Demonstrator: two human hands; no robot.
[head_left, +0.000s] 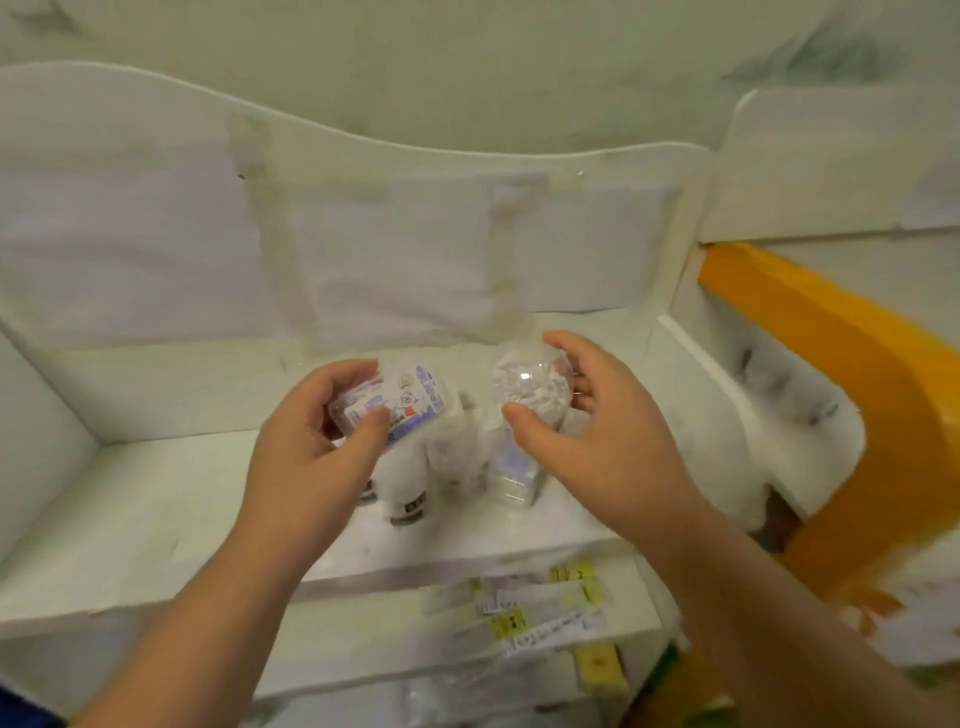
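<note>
As both packs are held just above the white shelf (156, 509), the work looks to me about in its middle. The left hand (306, 421) grips a clear box with a blue printed label (400, 402), thumb on the front and fingers curled behind it. The right hand (597, 431) holds a rounded clear pack full of white pieces (530, 387), thumb at its near side, fingers around the far side. The two packs are near each other, and as far as I see they do not touch. Under them, on the shelf, stand small white bottles (402, 493) and another clear box (511, 473), just beside each other. So a few goods are in place and these two are not yet set down. I judge that placing them by the bottles is what remains, though I cannot tell if they go down or come up. Paper tags (545, 608) sit on the shelf edge below.
</note>
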